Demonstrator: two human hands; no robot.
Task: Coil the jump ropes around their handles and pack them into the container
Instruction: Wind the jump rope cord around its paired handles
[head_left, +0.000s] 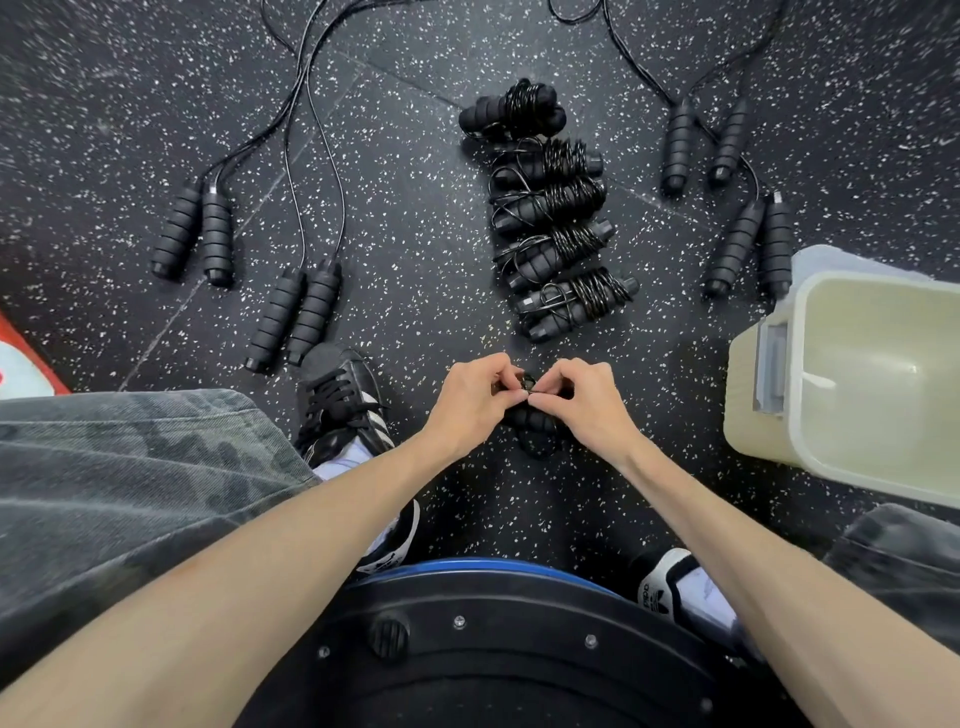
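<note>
Low over the speckled floor, my left hand and my right hand meet around a black jump rope bundle. Both pinch its thin cord at the top, between thumbs and fingertips. The handles show below my fingers, mostly hidden. Just beyond, several coiled jump ropes lie in a row on the floor. Two uncoiled ropes with paired handles lie at the left, and two more at the right. The pale plastic container stands open at the right.
My shoes and grey trouser legs frame the space. A round black and blue seat sits under me. A red-edged mat shows at the left edge. The container's lid lies behind it.
</note>
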